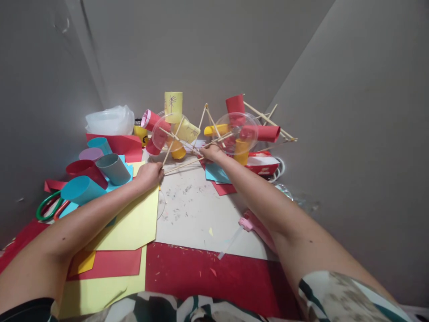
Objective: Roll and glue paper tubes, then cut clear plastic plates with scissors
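Note:
A wooden stick frame (183, 165) of thin sticks joined in triangles is between my two hands. My left hand (149, 174) is closed around the frame's lower left corner. My right hand (212, 153) pinches the sticks near its middle. Behind my hands, a clear plastic disc (167, 134) carries red, yellow and orange paper tubes; one yellow paper tube (173, 107) has a drawn tree-like mark. A second clear disc (236, 129) to the right bears red paper tubes (264, 133) and orange ones. More sticks (270, 120) stick out at the far right.
On the left stand blue, grey, red and purple paper tubes (83, 190), with green-handled scissors (47, 208) beside them. Yellow paper sheets (130, 223) lie under my left arm. A pink glue gun (250, 221) lies by my right forearm. Grey walls (201, 49) close in the back and sides.

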`<move>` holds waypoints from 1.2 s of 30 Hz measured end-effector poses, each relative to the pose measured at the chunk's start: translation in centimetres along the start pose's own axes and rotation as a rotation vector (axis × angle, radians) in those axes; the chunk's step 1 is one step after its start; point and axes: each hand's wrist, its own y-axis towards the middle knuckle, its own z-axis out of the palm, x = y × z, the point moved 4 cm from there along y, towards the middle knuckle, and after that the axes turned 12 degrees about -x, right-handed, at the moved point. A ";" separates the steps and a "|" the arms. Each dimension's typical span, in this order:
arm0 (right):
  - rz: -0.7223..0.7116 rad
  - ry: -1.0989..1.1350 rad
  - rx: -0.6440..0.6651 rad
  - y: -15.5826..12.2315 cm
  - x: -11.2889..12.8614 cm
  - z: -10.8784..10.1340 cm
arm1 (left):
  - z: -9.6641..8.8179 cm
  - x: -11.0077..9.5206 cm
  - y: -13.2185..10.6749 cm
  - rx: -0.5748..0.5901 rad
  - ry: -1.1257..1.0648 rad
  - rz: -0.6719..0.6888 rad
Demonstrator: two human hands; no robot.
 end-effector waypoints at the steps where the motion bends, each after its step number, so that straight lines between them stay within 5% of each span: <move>1: -0.007 -0.025 0.014 -0.2 -0.1 0.1 | -0.1 0.0 -0.1 0.000 0.001 0.000; 10: -0.195 -0.328 -0.064 -3.8 -0.4 -3.2 | -0.9 0.0 -0.4 -0.006 -0.030 -0.004; 15: -0.336 -0.506 -0.143 -8.3 0.3 -5.6 | -1.4 0.0 -0.7 0.009 -0.047 -0.002; 20: -0.441 -0.560 -0.081 -13.9 0.2 -6.6 | -3.3 -0.2 -2.0 0.026 -0.062 0.014; 28: -0.646 -0.491 0.134 -21.3 -1.5 -4.6 | -8.4 0.7 -9.2 -0.049 -0.273 0.045; 36: -0.729 -0.486 0.325 -24.8 1.6 -0.2 | -14.6 6.2 -15.7 -0.459 -0.484 -0.160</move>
